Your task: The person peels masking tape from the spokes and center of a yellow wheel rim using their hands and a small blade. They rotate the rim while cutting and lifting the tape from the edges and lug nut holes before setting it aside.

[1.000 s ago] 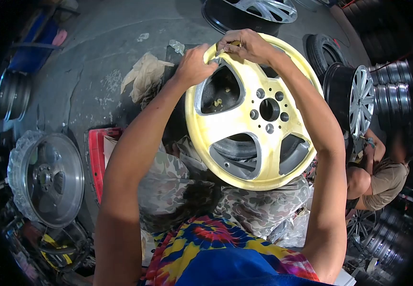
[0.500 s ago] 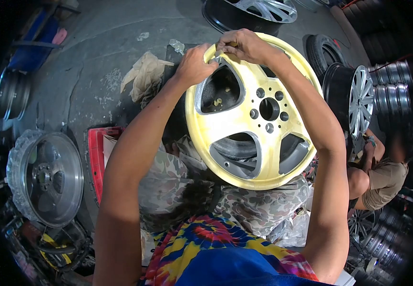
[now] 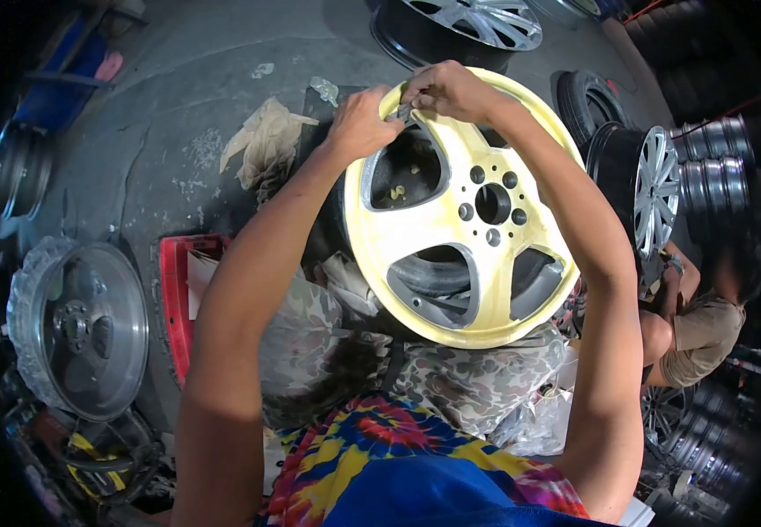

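A pale yellow wheel rim (image 3: 429, 230) with grey-edged openings leans over my lap. At its upper left edge, my left hand (image 3: 366, 125) wraps its fingers round the rim, thumb near the top of an opening. Just beside it, my right hand (image 3: 451, 90) has its fingers pinched together at the rim's upper spoke; whatever lies between those fingertips is too small to make out. The two hands almost touch. Behind the rim a dark tyre (image 3: 433, 274) shows through the openings.
On the left stand a plastic-edged rim (image 3: 95, 329) and a red crate (image 3: 174, 294). A crumpled cloth (image 3: 268, 145) lies on the floor. More wheels (image 3: 657, 189) and a tyre (image 3: 590, 98) stand at the right, where another person (image 3: 701, 338) sits. A wheel (image 3: 473, 22) lies at the top.
The view has shifted slightly. My right hand's fingers have moved a little at the rim's edge, while my left hand keeps its place on it.
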`<state>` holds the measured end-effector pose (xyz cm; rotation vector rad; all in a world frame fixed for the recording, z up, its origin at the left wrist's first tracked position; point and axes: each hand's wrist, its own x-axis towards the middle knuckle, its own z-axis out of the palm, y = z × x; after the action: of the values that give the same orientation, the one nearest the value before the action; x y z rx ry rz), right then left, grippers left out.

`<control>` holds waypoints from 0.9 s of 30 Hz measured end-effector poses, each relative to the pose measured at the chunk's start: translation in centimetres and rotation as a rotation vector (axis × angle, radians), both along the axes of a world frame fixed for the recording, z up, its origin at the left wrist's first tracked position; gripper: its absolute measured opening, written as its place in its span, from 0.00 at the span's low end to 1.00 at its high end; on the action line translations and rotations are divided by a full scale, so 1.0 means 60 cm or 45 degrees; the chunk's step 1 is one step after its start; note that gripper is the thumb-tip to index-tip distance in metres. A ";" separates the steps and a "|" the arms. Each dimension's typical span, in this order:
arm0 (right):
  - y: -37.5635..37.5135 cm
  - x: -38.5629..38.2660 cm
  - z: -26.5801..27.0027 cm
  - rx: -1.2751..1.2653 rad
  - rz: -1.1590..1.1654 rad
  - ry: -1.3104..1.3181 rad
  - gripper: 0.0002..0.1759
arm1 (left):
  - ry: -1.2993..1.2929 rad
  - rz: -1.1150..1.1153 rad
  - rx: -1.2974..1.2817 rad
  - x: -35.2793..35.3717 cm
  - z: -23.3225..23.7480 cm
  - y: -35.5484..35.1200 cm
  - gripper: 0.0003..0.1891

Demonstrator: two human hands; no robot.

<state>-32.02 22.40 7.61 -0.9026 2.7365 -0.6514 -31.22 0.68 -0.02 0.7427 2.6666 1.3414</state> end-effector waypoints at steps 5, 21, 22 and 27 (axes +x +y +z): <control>0.017 0.008 0.011 -0.246 -0.231 -0.156 0.07 | 0.037 0.025 -0.107 -0.001 0.002 0.004 0.22; -0.022 0.096 -0.021 -0.199 -0.523 0.505 0.08 | 0.009 0.001 0.060 -0.007 -0.011 -0.001 0.20; -0.039 0.122 -0.023 -0.190 -0.523 0.501 0.08 | 0.014 -0.022 0.169 -0.017 -0.025 0.000 0.17; -0.130 0.202 -0.074 -0.595 -1.260 0.320 0.09 | 0.092 -0.015 0.226 -0.025 -0.044 0.003 0.13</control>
<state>-19.91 14.58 3.16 0.4640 3.2075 -1.4405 -32.72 0.88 -2.68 0.8381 2.6167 1.5940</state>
